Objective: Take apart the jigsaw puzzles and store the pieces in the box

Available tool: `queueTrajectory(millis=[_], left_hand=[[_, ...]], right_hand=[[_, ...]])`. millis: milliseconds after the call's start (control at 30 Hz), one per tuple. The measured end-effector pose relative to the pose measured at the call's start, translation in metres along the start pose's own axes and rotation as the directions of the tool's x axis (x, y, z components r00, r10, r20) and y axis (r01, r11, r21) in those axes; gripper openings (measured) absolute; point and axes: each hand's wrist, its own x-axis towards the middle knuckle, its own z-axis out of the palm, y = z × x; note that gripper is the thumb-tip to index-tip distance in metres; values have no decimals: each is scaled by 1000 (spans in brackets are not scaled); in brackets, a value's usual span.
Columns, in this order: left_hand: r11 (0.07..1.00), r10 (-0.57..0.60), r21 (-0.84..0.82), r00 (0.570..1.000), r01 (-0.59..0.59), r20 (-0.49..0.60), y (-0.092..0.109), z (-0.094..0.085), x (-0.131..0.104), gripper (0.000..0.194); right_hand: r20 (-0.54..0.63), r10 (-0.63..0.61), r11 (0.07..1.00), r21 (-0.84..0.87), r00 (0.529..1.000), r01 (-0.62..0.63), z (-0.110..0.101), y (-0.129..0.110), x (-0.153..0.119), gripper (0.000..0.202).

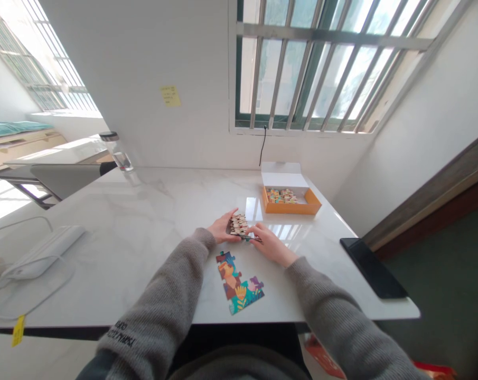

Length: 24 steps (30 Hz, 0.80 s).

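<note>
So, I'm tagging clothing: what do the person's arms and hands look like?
The left sleeve and right sleeve are grey ribbed knit, reaching the wrists. Hard-to-read dark lettering marks the left one. The left hand and right hand are bare.

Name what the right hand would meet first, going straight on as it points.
The right hand would likely meet the stack of puzzle pieces in the left hand, though whether it already touches is unclear.
</note>
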Motion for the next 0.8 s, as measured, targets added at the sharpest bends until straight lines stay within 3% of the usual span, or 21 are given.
queueTrajectory(millis=[100, 233, 400, 533, 700, 800], left_hand=[[999, -19, -49, 1000, 18, -17, 5, 0, 0, 111], [999, -43, 12, 996, 44, -74, 10, -1, 1, 108], [984, -34, 172, 997, 46, -71, 11, 1, 2, 120], [959, -13, 281, 995, 41, -103, 13, 6, 3, 125], [952, -26, 301, 996, 51, -87, 18, 9, 7, 124], [946, -17, 322, 997, 39, -71, 22, 10, 8, 124]], right_hand=[[-43, 2, 999, 42, 999, 0, 0, 2, 6, 20], [-115, 32, 997, 67, 993, -24, -1, 4, 11, 18], [-169, 49, 998, 51, 984, -41, 10, 4, 17, 13], [-193, 115, 990, 103, 975, -96, 18, 5, 20, 21], [-287, 271, 930, 325, 919, -173, 17, 6, 31, 43], [-221, 358, 849, 482, 907, -218, 24, 6, 45, 54]])
